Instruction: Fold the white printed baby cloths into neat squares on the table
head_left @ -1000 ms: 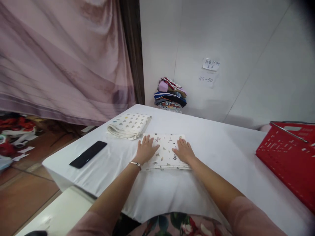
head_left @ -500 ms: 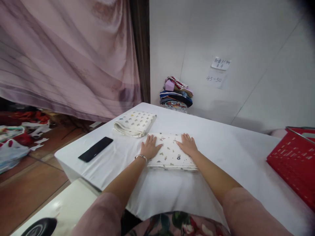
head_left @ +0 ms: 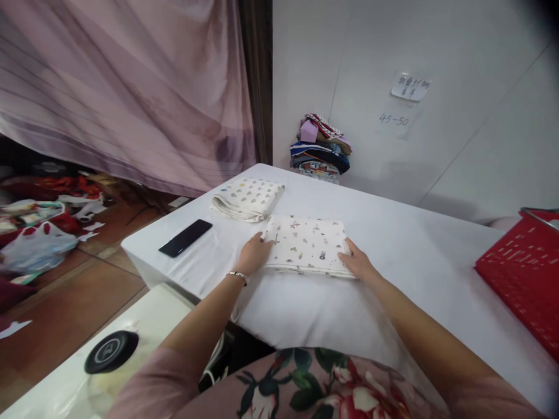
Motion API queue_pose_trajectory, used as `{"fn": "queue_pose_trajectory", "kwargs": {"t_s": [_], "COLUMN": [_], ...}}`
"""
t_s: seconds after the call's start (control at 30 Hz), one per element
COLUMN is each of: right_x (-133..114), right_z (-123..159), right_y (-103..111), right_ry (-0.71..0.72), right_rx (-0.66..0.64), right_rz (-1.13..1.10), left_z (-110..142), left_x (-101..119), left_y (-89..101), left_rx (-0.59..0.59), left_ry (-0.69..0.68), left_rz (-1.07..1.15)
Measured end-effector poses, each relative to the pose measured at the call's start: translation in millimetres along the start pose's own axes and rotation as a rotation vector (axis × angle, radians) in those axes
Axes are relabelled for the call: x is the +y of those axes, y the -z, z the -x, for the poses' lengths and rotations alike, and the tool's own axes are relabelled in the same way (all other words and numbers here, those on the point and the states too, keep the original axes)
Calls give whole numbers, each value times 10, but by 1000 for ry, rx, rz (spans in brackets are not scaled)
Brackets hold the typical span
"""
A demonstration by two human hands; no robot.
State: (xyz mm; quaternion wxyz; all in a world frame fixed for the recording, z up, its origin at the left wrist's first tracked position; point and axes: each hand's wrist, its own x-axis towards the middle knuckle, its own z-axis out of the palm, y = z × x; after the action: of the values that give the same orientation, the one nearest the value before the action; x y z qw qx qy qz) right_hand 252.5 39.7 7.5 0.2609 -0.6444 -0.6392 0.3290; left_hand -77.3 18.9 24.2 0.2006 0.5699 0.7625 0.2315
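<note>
Left hand (head_left: 252, 254) and right hand (head_left: 358, 262) had both shifted in the head view: half a second earlier they lay spread on top of the folded cloth (head_left: 308, 241), and now they were at its two side edges. The camera had tilted as well, while the cloth kept nearly the same place on the white table (head_left: 414, 256).

Each hand gripped a side edge, thumb laid over the upper face and fingers along the rim; how far the fingers reached underneath could not be seen. The cloth rested on the tabletop in front of the person, near the second cloth (head_left: 248, 198), which lay farther off to the left. A black phone (head_left: 186, 237) lay left of the left hand, and a red basket (head_left: 515, 267) stood well apart on the right.

As for progress, the cloth had already been brought to a flat, neat rectangle, with several layers visible at the near edge and no loose flap in sight. The folding looked complete or close to it; whether a further fold remained, the view did not settle. The second cloth was folded too, its left end rounded and a little puffy.

The long axis of the cloth seemed to run left to right, across the person's front, with the near edge dipping slightly toward the right. Its scattered print gave no clear upright direction.
</note>
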Motion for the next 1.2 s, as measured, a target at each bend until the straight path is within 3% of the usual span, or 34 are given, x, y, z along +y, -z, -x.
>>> {"fn": "queue_pose_trajectory", "kwargs": {"t_s": [0.13, 0.3, 0.47, 0.57, 0.67, 0.8, 0.9, 1.03, 1.2], "right_x": [28, -33, 42, 113, 124, 33, -37, -49, -3], "right_z": [271, 326, 278, 260, 300, 458, 577, 636, 617], "right_y": [9, 14, 4, -48, -91, -75, -57, -85, -83], "right_ry": [5, -30, -50, 16, 101, 417, 651, 747, 798], "right_rx": [43, 72, 43, 59, 140, 201, 91, -82, -94], "right_rz": [-107, -103, -179, -149, -19, 274, 432, 509, 543], "left_z": [171, 232, 299, 320, 318, 335, 402, 566, 755], "left_x": [12, 77, 79, 60, 33, 24, 45, 58, -34], "left_y": [113, 163, 126, 79, 40, 31, 49, 67, 106], "left_rx": [-104, -155, -217, -207, -161, -86, -24, 88, -30], "left_ry": [94, 146, 216, 269, 274, 265, 214, -17, -360], "left_rz": [-18, 38, 565, 743, 719, 582, 459, 208, -16]}}
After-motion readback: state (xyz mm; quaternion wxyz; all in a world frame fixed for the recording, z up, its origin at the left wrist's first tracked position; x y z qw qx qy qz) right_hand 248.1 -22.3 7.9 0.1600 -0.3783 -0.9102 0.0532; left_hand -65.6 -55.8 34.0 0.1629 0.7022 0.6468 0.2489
